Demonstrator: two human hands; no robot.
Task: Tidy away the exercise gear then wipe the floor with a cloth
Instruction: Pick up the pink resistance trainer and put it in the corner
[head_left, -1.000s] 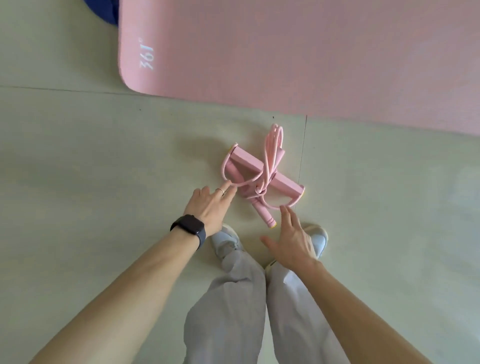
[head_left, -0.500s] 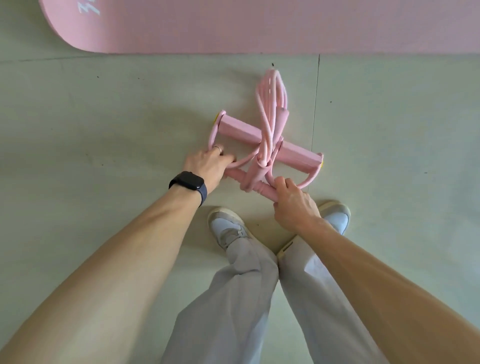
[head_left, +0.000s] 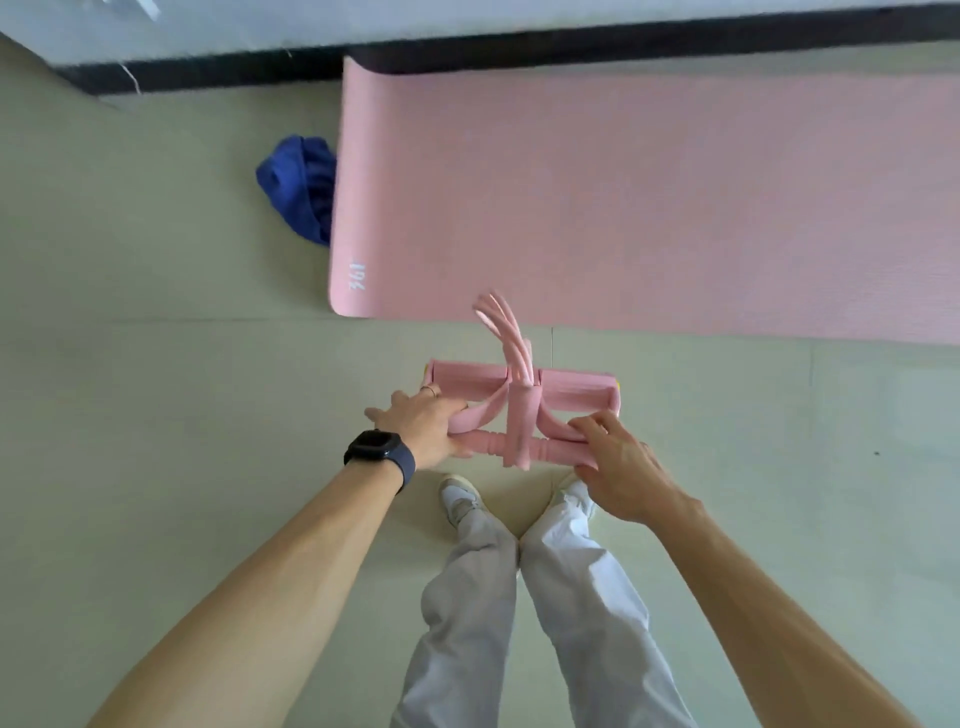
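A pink puller (head_left: 522, 415) is held just short of the near long edge of the pink mat (head_left: 623, 197). Its thin bar is gripped at one end by the curled left hand (head_left: 418, 428) and at the other by the right hand (head_left: 618, 467), fingers over and thumb under. White print near the mat's left corner reads "361" (head_left: 357, 274). A blue cloth (head_left: 298, 184) is bunched against the mat's left end.

The pedal puller (head_left: 519, 431) is between the shoes (head_left: 460, 501) and the mat (head_left: 623, 197), with the cloth (head_left: 298, 187) just left of the mat.
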